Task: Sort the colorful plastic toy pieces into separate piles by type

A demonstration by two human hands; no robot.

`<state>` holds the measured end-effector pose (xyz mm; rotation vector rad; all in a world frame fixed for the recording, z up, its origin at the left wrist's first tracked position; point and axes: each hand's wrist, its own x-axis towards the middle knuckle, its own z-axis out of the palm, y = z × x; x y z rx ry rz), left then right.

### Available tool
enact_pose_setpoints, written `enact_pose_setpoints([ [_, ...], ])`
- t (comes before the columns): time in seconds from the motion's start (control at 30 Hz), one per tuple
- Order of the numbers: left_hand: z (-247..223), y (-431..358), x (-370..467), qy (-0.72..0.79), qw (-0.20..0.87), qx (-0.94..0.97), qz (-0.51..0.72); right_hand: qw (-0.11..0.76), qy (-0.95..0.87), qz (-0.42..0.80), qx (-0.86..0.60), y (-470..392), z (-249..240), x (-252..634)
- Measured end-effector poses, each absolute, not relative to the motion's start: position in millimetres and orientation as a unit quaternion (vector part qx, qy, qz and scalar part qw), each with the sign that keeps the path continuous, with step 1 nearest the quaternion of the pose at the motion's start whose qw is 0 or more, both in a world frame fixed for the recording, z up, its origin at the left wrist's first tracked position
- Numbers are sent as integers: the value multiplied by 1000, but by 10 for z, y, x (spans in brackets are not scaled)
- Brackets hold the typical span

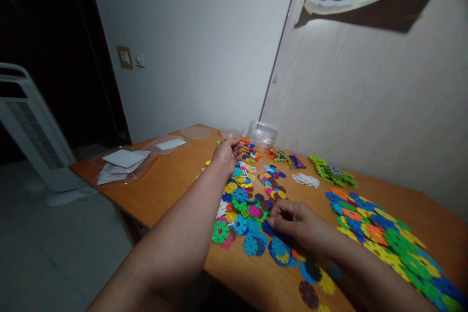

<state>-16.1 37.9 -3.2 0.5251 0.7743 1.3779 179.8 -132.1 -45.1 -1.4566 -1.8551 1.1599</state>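
My left hand [230,154] reaches to the far side of the wooden table, beside a small pile of orange and blue pieces [249,150]. Its fingers are curled, and whether they hold anything cannot be made out. Nearer to me, my right hand [287,218] has thumb and fingertips pressed together over a dark blue disc at the edge of a mixed heap of notched plastic discs [240,195]. What sits in the pinch is too small to name. Blue discs [280,249] lie just below that hand, and a curved row of small discs [272,183] lies beyond it.
Larger coloured discs [387,239] spread over the right side. Green linked pieces [321,168], white pieces [306,180] and clear containers [262,132] lie toward the wall. White cards [126,158] rest in a clear tray at the left. A white appliance [36,126] stands beyond the table.
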Motion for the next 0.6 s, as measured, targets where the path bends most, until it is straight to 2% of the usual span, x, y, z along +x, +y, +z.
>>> enact_pose_setpoints([
  [0.33, -30, 371, -145, 343, 673, 246, 608, 328, -616, 481, -531, -1252, -503, 1868],
  [0.47, -46, 387, -150, 346, 672, 251, 605, 388, -544, 513, -539, -1233, -487, 1906],
  [0.6, -67, 410, -154, 344, 674, 255, 601, 483, -440, 535, -535, -1172, -476, 1984],
])
